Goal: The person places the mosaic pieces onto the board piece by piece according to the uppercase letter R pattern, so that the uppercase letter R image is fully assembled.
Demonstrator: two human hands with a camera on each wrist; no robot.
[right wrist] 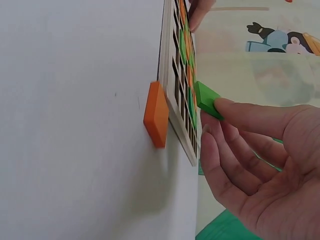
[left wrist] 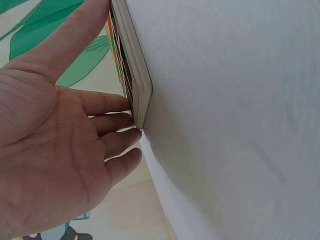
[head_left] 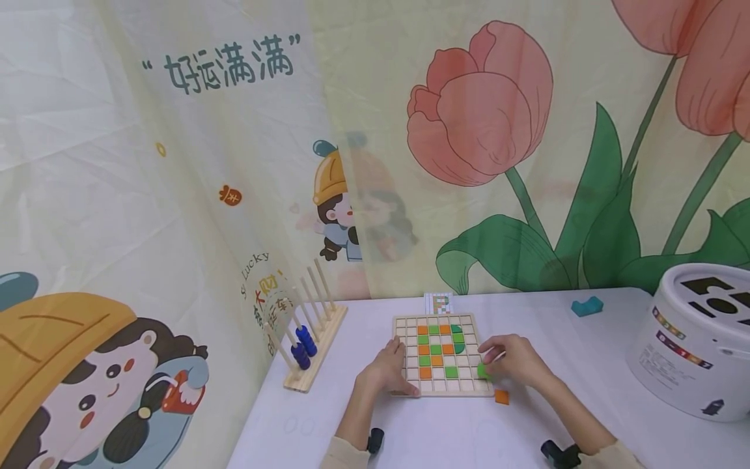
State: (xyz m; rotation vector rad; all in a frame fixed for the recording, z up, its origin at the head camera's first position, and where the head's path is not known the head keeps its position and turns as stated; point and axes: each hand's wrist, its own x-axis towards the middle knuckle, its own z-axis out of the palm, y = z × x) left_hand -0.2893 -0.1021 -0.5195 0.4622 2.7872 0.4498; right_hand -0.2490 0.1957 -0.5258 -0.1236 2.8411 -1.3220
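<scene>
A wooden grid board (head_left: 448, 394) lies on the white table, with orange, green and dark green tiles in some of its cells. My left hand (head_left: 387, 370) rests at its left front corner, thumb along the front edge; in the left wrist view the nearly straight fingers (left wrist: 117, 142) touch the side. Between thumb and fingers, my right hand (head_left: 515, 359) pinches a square green tile (right wrist: 206, 100) over the board's right side. An orange tile (head_left: 501, 397) lies on the table just off the right front corner.
Left of the board stands a wooden peg rack (head_left: 328, 332) with dark blue beads on two pegs. A small pattern card (head_left: 438, 303) lies behind the board. At the right are a teal piece (head_left: 587, 306) and a large white bucket (head_left: 691, 352). A printed curtain hangs behind.
</scene>
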